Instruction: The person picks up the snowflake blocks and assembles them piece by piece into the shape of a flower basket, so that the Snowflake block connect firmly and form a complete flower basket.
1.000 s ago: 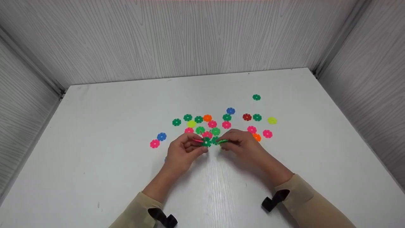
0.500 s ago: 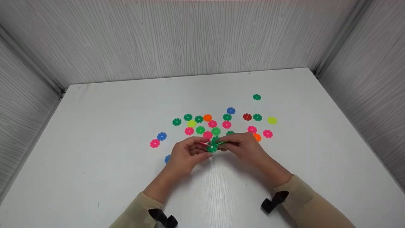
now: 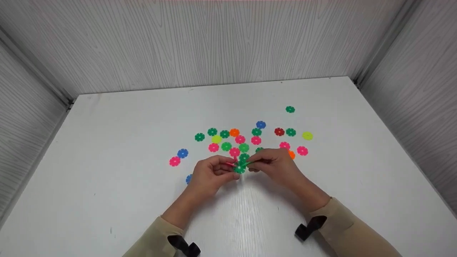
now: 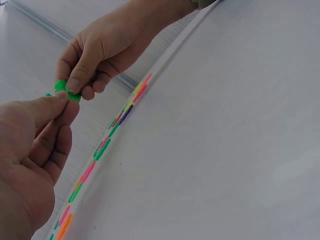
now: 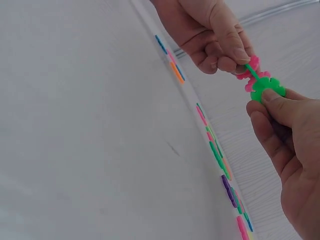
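Over the table, my left hand pinches a dark green notched plastic disc between thumb and fingers. Pink notched discs are joined to that disc, partly hidden behind the fingers. My right hand pinches a brighter green notched disc by its edge. In the right wrist view the two green discs meet at their edges, roughly crosswise. How deep the slots interlock cannot be told. The left wrist view shows both hands' fingertips close together around the green pieces.
Loose notched discs in several colours lie beyond the hands on the white table. Among them are a red disc, a yellow disc and a blue disc. Wood-grain panels enclose the table at the back and sides.
One second ago the hands were apart. My left hand has shifted right and slightly nearer, and the right hand's green disc has come against the left hand's dark green one.
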`<action>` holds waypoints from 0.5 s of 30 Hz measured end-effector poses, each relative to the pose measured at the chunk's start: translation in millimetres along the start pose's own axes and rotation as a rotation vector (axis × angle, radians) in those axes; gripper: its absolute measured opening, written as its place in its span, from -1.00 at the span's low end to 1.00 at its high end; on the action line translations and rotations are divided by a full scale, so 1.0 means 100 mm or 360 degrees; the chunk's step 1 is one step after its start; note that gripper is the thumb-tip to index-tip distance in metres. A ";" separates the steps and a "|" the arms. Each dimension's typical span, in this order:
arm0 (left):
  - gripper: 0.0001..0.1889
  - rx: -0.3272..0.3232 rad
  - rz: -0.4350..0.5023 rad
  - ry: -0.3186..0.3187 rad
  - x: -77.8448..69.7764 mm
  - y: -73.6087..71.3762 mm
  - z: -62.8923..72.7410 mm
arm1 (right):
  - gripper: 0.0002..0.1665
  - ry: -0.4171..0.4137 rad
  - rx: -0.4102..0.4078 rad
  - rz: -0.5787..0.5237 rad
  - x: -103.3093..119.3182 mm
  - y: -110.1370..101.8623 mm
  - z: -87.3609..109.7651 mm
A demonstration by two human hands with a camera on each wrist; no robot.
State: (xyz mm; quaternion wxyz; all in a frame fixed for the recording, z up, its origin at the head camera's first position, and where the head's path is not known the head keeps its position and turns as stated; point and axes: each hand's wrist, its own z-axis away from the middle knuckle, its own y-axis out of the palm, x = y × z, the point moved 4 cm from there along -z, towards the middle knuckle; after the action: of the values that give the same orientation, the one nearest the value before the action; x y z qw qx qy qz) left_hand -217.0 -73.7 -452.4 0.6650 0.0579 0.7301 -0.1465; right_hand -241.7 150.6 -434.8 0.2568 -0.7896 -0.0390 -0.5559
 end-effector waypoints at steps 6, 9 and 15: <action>-0.60 -0.0010 0.0014 -0.0025 0.00 0.02 0.00 | -0.80 0.0022 0.0024 0.0018 0.00 0.00 -0.01; -0.58 -0.0010 0.0007 0.0002 -0.02 0.03 0.00 | -0.80 0.0042 0.0022 -0.0024 -0.02 -0.01 -0.02; -0.40 -0.0106 -0.0131 0.0014 -0.03 -0.01 0.01 | -0.79 0.0112 0.0053 -0.0127 -0.07 -0.03 -0.02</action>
State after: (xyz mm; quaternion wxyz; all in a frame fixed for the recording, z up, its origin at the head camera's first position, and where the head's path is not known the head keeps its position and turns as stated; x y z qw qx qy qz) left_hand -216.2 -74.3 -449.0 0.6567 0.0064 0.7393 -0.1491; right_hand -246.8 154.1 -439.8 0.2488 -0.7630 -0.0708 -0.5924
